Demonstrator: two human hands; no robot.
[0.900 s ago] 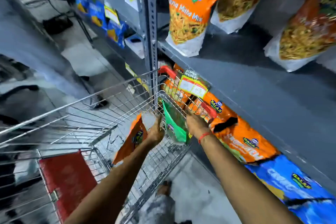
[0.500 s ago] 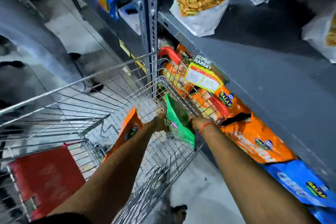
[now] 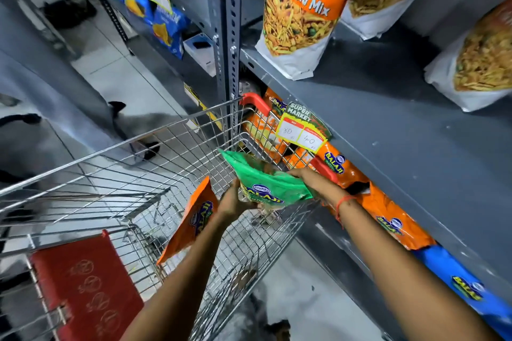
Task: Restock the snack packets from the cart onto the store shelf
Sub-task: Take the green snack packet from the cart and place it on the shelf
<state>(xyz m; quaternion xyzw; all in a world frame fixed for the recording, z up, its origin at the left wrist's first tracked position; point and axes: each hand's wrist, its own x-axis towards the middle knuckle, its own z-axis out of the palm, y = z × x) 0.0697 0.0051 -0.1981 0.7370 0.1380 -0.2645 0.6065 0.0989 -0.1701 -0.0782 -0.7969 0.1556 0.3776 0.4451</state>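
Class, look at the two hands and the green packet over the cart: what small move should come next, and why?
Probably lift the green packet clear of the cart rim towards the shelf on the right. Both the left hand and right hand hold it above the basket, and an orange packet remains inside.

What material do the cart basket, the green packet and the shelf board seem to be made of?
Cart basket: bare metal wire, shiny; the thin crossed rods glint.
Green packet: thin glossy plastic film, probably; it creases and bends between the left hand and right hand.
Shelf board: likely painted sheet metal, matt grey with small scuffs.
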